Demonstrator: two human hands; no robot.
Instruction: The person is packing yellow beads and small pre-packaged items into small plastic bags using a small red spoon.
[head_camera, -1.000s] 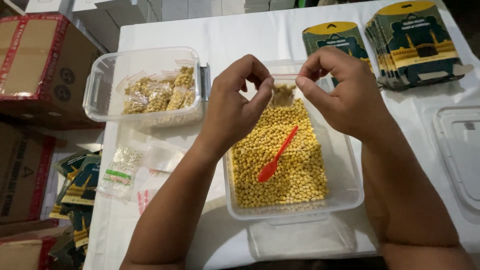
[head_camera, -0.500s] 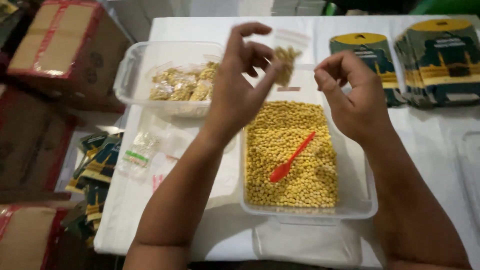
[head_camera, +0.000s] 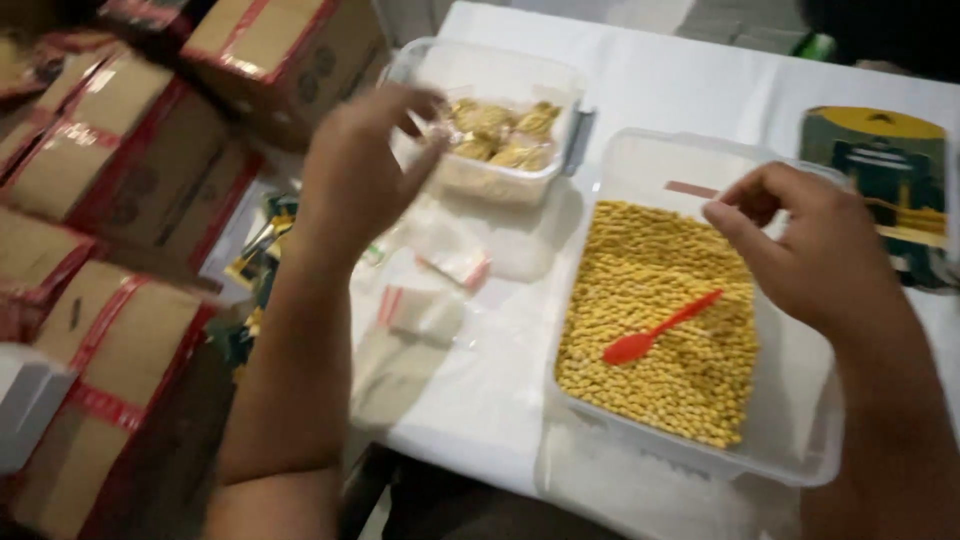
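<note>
Left hand: Your left hand (head_camera: 360, 170) is raised beside the near-left corner of the smaller clear plastic tub of filled packets (head_camera: 495, 120). Its fingers are curled loosely with thumb and forefinger near each other; motion blur keeps you from telling whether they pinch a packet.

Right hand: Your right hand (head_camera: 805, 245) hovers over the far right side of the large clear plastic tub of small yellow round pellets (head_camera: 690, 330). The fingers are bent inward, tips drawn close together, with nothing visibly between them.

Spoon: A red plastic spoon (head_camera: 655, 328) lies on the yellow pellets, bowl toward you, handle pointing up toward your right hand, apart from it.

Between the tubs: Small empty clear zip bags with red strips (head_camera: 430, 300) lie loose on the white tablecloth (head_camera: 640, 75), under your left forearm.

Right edge: A stack of dark green and yellow printed cards (head_camera: 880, 165) sits beyond your right hand.

Left side: Brown cardboard boxes with red tape (head_camera: 110, 200) crowd the space beside the table.
</note>
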